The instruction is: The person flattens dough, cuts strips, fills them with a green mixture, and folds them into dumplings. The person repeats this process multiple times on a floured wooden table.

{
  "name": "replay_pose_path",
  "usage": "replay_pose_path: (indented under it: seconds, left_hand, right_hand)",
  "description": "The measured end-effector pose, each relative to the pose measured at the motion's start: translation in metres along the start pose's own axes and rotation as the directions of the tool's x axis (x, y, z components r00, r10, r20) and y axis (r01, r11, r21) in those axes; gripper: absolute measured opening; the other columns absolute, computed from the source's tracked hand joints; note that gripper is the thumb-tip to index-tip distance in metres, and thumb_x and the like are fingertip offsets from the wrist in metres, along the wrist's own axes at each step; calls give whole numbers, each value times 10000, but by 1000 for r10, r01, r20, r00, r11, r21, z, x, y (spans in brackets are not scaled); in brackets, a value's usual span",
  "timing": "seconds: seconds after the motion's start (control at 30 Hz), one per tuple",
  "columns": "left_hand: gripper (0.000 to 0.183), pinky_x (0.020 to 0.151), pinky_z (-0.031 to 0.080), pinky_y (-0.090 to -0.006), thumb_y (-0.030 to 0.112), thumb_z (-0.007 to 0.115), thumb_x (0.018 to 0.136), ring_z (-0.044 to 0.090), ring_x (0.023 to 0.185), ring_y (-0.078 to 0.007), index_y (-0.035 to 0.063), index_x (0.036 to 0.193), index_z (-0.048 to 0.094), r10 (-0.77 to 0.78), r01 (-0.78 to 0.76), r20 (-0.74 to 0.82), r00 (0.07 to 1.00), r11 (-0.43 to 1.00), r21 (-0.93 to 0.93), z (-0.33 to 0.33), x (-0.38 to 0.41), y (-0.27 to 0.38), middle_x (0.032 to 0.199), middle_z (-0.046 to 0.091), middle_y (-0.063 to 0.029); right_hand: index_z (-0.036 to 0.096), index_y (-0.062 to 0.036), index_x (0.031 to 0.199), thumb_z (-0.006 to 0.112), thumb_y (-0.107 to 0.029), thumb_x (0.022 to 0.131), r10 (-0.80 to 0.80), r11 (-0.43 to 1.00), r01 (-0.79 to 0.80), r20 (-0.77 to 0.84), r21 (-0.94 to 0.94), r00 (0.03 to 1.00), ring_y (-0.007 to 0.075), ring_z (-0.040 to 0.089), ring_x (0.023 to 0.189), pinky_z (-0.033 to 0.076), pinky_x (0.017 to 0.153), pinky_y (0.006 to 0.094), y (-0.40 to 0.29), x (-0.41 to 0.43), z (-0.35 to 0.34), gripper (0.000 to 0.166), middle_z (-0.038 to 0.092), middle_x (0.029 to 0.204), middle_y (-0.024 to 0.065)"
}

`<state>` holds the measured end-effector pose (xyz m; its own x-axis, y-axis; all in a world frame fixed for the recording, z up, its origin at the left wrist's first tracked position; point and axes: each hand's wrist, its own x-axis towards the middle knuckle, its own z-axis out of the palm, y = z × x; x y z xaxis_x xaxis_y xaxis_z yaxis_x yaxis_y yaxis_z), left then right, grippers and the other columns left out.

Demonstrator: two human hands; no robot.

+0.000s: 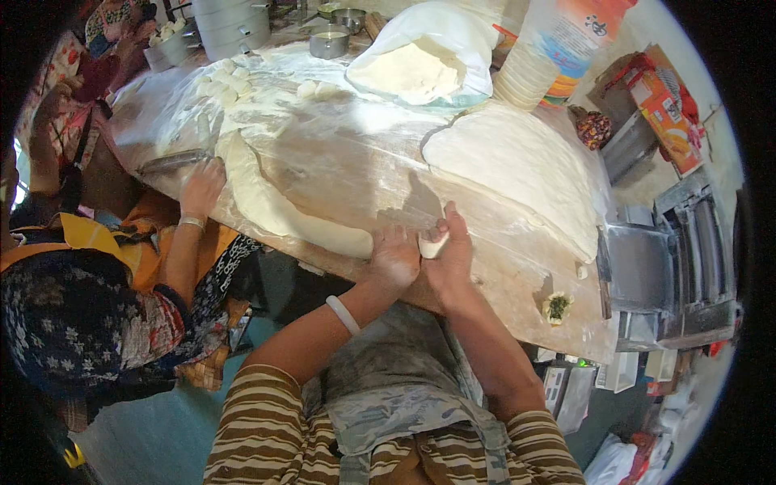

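A long thick roll of dough [285, 218] curves over the floured wooden board [339, 157]. My left hand [395, 254] is closed over its near end. Beside it, my right hand [448, 254] grips a small piece of dough [433, 245] between thumb and fingers, close against the left hand. A large flat sheet of dough [515, 170] lies on the right of the board. Nearer the right edge sits a small open dough piece with green filling [556, 308]. A knife or scraper [603, 273] lies along the board's right edge, next to a dough scrap [582, 271].
A co-worker's hand [203, 185] rests by the roll's far end, near a rolling pin [173, 160]. Small dough pieces [224, 82] lie at the back left. Behind stand a metal pot [329, 42], an open flour bag [418, 66] and a large plastic oil bottle [545, 54].
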<state>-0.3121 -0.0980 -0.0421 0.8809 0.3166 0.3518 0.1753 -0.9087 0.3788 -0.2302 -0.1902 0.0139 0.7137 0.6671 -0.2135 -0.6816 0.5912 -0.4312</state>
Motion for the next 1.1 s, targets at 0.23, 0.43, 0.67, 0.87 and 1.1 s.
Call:
replay_pose_path:
  seconds: [0.23,0.43,0.67,0.87,1.1]
  left_hand:
    - [793,1224,300,-498,304,743,908,381,1481,-328,57,1552,352,184,-134,99,978,917,-376,-18,10,-41,1569,422,-190]
    - [751,1178,344,-539,273,765,838,460,1394,-395,51,1481,448,213,-217,198,957,976,0,-99,-22,-114,1466,513,-203]
    - [464,1057,448,-518,177,710,836,591,1173,-413,21,1257,593,275,-270,88,957,961,-62,-65,-21,-103,1225,636,-194]
    - [500,1065,452,-503,271,755,857,625,1155,-382,0,1257,624,296,-288,105,950,954,-86,-42,16,-60,1198,678,-205]
    - [775,1090,320,-695,538,773,816,405,1439,-365,77,1405,569,169,-225,389,906,969,102,-45,88,-58,1501,502,-162]
  right_hand:
    - [345,-18,1517,615,-375,1054,-5,910,23,44,-414,999,265,640,1092,553,925,367,-5,46,88,644,563,1308,149]
    - [352,-35,1560,656,-306,1009,148,-83,524,510,-847,848,359,539,1339,416,1166,433,22,21,28,685,423,1546,211]
    - [522,-63,1450,683,-181,919,360,-543,678,592,-496,721,387,574,1175,482,1019,464,14,-10,3,567,609,1309,194]
    - [619,-88,1361,672,-134,901,267,-760,495,493,-421,828,369,589,1142,470,1025,451,-111,-25,-25,465,665,1224,155]
    - [389,-76,1560,621,-381,995,79,-692,192,191,-696,978,380,336,1508,236,1248,506,-131,-9,-25,683,411,1594,222]
